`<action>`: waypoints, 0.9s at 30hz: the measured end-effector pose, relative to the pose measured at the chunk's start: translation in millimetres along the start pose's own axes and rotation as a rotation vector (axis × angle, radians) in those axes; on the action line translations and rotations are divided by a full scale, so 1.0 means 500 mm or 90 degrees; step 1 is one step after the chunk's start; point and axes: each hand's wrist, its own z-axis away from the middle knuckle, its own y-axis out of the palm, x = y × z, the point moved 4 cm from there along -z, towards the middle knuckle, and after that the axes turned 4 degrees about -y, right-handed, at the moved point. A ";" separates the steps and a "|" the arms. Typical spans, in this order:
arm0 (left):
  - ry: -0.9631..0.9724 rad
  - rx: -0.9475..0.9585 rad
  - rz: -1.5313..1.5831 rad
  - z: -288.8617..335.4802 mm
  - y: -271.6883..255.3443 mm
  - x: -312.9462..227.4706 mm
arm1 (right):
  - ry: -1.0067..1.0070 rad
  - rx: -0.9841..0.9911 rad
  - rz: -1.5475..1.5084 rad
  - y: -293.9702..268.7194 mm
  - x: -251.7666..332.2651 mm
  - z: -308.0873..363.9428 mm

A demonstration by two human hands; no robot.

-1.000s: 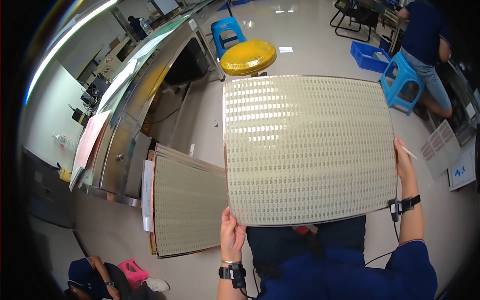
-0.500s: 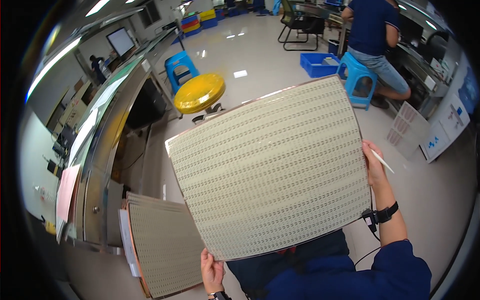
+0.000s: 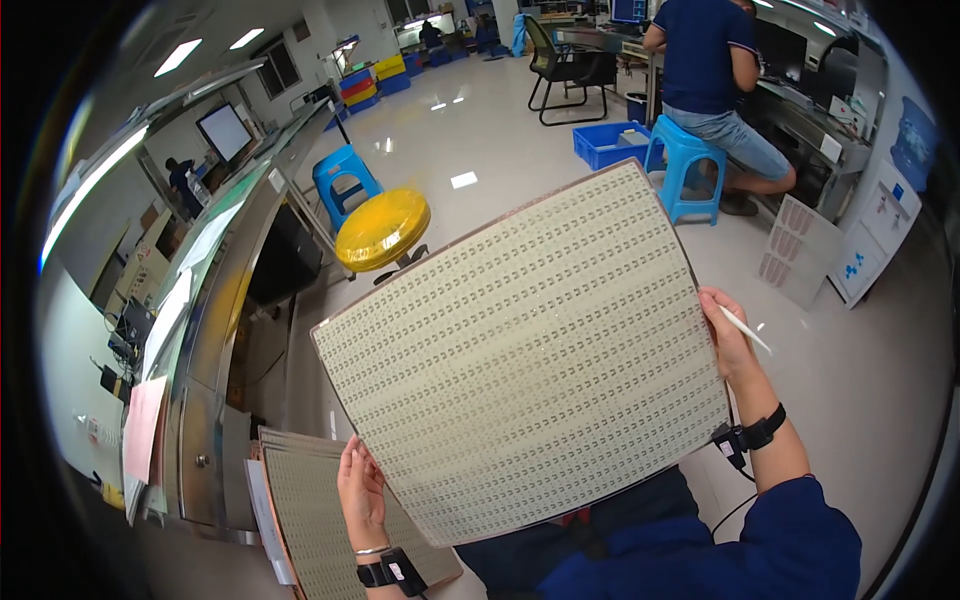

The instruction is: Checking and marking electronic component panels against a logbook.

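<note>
In front of me is a large circuit board panel (image 3: 530, 360), tilted, pale green with rows of small dark marks and a thin coppery edge. My right hand (image 3: 730, 335) is closed on its right edge, and a slim white pen-like stick (image 3: 745, 328) juts out from the same hand. On the panel's left edge, toward the lower corner, my left hand (image 3: 362, 495) has its fingers curled at the rim. Similar panels (image 3: 310, 505) lean in a stack beside the left bench, partly hidden behind my left hand and the held panel.
A long bench (image 3: 215, 330) with papers runs along the left. Ahead stand a yellow round stool (image 3: 383, 230) and a blue stool (image 3: 342, 180). To the right, a person (image 3: 705, 70) sits on another blue stool (image 3: 688, 165) near a blue crate (image 3: 608, 147) and a white cabinet (image 3: 875, 245).
My left hand has moved from the panel's lower-left corner up along its left edge. The panel has shifted a little left and turned slightly. My right hand keeps its hold.
</note>
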 end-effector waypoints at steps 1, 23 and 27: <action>0.003 0.004 0.000 -0.009 0.005 -0.004 | 0.004 -0.001 -0.007 0.001 0.000 0.001; -0.150 0.275 0.340 0.138 0.162 -0.066 | -0.027 0.560 -0.332 -0.082 0.026 -0.113; -0.183 0.194 0.227 0.169 0.125 -0.008 | 0.087 0.723 -0.406 -0.052 -0.010 -0.066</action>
